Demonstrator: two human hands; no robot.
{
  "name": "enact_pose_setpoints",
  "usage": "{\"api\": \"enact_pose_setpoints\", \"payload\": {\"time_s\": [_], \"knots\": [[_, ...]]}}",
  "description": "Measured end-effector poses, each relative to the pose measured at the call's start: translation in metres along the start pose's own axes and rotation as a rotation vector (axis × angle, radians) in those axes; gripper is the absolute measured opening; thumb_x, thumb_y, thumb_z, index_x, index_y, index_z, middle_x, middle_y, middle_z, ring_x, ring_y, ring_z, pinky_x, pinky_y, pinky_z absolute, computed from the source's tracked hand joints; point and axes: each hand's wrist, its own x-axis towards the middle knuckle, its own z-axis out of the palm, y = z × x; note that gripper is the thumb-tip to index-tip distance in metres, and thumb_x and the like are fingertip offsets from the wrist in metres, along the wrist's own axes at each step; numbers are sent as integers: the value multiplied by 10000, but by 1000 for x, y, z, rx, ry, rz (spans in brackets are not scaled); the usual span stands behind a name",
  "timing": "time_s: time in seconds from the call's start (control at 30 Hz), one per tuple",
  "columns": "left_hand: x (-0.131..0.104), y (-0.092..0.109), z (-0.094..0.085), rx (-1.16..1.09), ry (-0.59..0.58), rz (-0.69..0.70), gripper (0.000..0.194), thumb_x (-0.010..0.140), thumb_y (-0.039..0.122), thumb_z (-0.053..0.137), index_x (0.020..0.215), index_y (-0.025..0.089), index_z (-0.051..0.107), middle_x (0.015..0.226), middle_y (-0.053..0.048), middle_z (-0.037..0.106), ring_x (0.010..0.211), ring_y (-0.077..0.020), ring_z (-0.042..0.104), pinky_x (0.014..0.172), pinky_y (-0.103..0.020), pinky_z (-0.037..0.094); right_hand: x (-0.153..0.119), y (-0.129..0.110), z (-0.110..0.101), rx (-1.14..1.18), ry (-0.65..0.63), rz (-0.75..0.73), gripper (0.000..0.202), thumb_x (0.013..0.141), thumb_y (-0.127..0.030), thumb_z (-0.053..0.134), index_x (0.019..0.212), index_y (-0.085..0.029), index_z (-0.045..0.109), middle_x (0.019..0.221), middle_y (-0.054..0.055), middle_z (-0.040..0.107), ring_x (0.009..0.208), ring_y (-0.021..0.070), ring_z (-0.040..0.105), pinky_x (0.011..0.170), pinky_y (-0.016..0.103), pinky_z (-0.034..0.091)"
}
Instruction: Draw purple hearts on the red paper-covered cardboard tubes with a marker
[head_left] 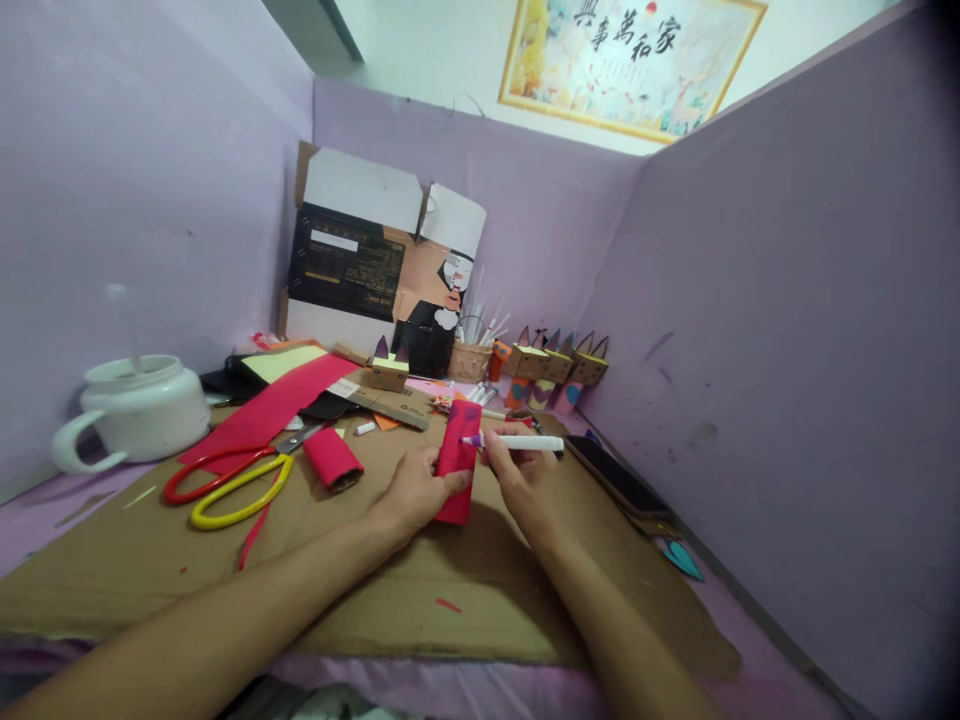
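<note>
My left hand (420, 487) grips a strip of red paper (456, 455), its thumb lying across the front. Purple marks show on the strip's upper part. In my right hand (521, 480) is a white marker (529, 442) with a purple tip, which points left and meets or nearly meets the strip. To the left, a red paper-covered tube (333, 460) lies on the cardboard sheet (375, 600). Beside it are scissors (244, 487) with one red and one yellow handle. A small white marker cap (364, 429) lies behind the tube.
A white mug (146, 410) stands at the left. Behind the work are a long red paper strip (277, 410), a cardboard box head with ears (390, 368), several eared figures (555, 365) and a basket (471, 362). A phone (619, 475) lies at the right, near the purple wall.
</note>
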Motion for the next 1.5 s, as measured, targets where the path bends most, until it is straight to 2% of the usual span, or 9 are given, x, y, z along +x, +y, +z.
{"api": "enact_pose_setpoints", "payload": {"time_s": [0.33, 0.53, 0.8, 1.03, 1.5], "knots": [[2, -3, 0, -30, 31, 21, 323, 544, 320, 713, 784, 113, 647, 664, -31, 656, 637, -184, 577, 547, -246, 419, 0, -6, -1, -37, 9, 34, 176, 763, -321, 574, 688, -162, 566, 514, -21, 526, 452, 101, 453, 431, 211, 341], [1, 0, 1, -45, 16, -9, 337, 527, 322, 705, 774, 109, 622, 648, -18, 622, 580, -149, 529, 546, -247, 403, 0, -4, -3, -96, 18, 32, 190, 773, -330, 570, 680, -164, 566, 503, -26, 521, 457, 107, 462, 441, 214, 348], [-1, 2, 0, 6, 21, -12, 299, 557, 301, 666, 784, 111, 620, 656, -15, 612, 573, -139, 509, 543, -245, 391, 4, 0, -7, 12, 135, -1, 192, 787, -349, 577, 745, -162, 585, 532, -21, 555, 482, 118, 517, 481, 229, 417], [-3, 6, 1, -72, 5, -45, 285, 552, 273, 673, 790, 121, 629, 624, 7, 614, 544, -128, 509, 530, -233, 383, 5, 1, -2, 67, 90, -35, 177, 798, -336, 574, 788, -160, 590, 589, -8, 569, 533, 115, 527, 496, 225, 425], [-1, 3, 0, -12, 16, -7, 293, 553, 296, 666, 788, 126, 626, 620, 11, 597, 556, -134, 504, 516, -228, 375, 6, 5, 0, 64, 84, -47, 183, 792, -346, 581, 791, -163, 588, 595, -9, 572, 536, 121, 538, 504, 229, 427]]}}
